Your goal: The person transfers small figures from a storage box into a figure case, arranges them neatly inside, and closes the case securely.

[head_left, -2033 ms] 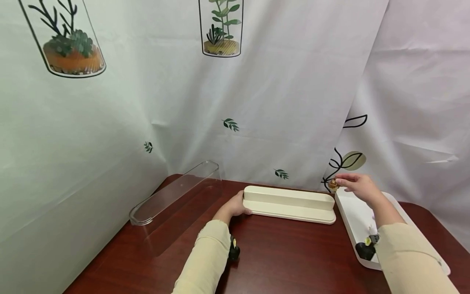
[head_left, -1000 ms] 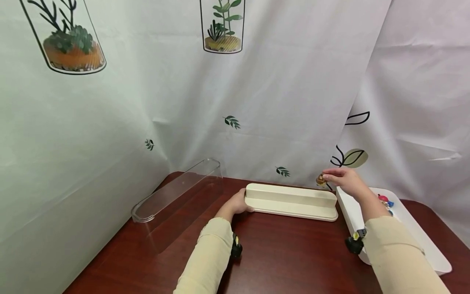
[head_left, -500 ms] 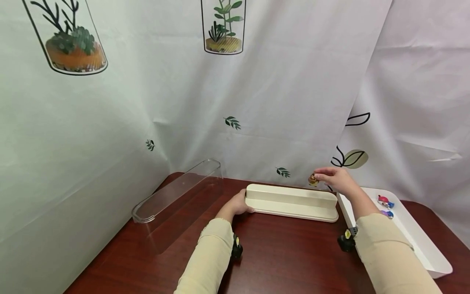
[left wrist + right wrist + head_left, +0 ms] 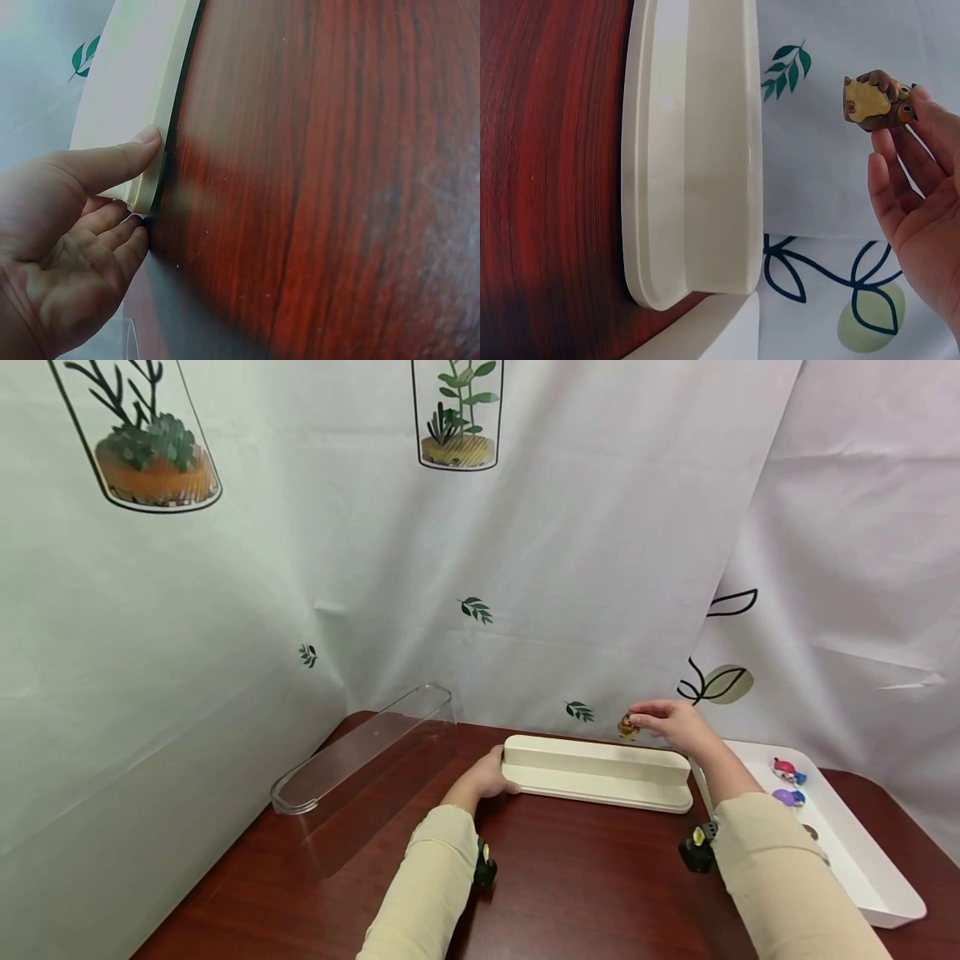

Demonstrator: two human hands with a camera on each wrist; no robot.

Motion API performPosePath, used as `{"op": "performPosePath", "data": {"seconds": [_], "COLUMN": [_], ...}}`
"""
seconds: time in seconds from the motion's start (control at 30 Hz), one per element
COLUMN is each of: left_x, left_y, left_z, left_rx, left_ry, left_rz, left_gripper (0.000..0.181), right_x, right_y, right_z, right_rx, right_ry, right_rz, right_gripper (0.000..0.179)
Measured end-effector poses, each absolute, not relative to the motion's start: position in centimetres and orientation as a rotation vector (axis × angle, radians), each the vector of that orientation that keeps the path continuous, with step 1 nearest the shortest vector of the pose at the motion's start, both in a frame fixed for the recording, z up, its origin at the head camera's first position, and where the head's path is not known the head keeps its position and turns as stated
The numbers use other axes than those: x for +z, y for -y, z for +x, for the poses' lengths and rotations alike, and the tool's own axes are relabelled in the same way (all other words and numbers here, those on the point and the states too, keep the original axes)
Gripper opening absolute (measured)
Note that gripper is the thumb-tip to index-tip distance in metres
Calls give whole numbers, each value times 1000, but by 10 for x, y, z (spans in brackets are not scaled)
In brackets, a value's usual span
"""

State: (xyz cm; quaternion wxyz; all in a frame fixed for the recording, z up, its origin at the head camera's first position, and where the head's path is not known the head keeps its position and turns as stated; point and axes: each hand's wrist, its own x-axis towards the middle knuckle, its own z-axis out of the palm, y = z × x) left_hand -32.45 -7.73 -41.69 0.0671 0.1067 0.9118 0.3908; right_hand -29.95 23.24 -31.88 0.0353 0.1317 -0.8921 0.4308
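My left hand (image 4: 486, 777) grips the left end of a cream stepped display base (image 4: 600, 788), which stands near the back of the table. In the left wrist view the thumb (image 4: 124, 159) lies on the base's edge, and the other fingers curl at its end. My right hand (image 4: 671, 725) pinches a small owl-like figurine (image 4: 871, 102) by its head, between thumb and fingertips. It is brown with a yellow belly and orange eyes. In the head view the figurine (image 4: 628, 725) is held up above the base's raised back step, toward its right part.
A white tray (image 4: 862, 868) at the right holds several small figurines, among them a red and blue one (image 4: 787, 770) and a purple one (image 4: 787, 797); my right forearm covers part of it. A clear long cover (image 4: 360, 760) stands at the left. A patterned curtain hangs behind.
My right hand has moved left from over the tray to above the base, carrying the figurine. More figurines in the tray have come into sight. My left hand keeps its grip on the base.
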Motion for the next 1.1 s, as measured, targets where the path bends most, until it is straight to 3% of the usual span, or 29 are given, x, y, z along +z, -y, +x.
{"op": "performPosePath", "data": {"seconds": [1.1], "left_x": [-416], "left_y": [77], "left_z": [-322], "left_rx": [1208], "left_ry": [-2736], "left_rz": [296], "left_gripper": [86], "right_x": [-323], "right_y": [-186], "right_z": [-309], "right_rx": [1423], "right_ry": [2720], "right_rz": [480], "right_gripper": [41]}}
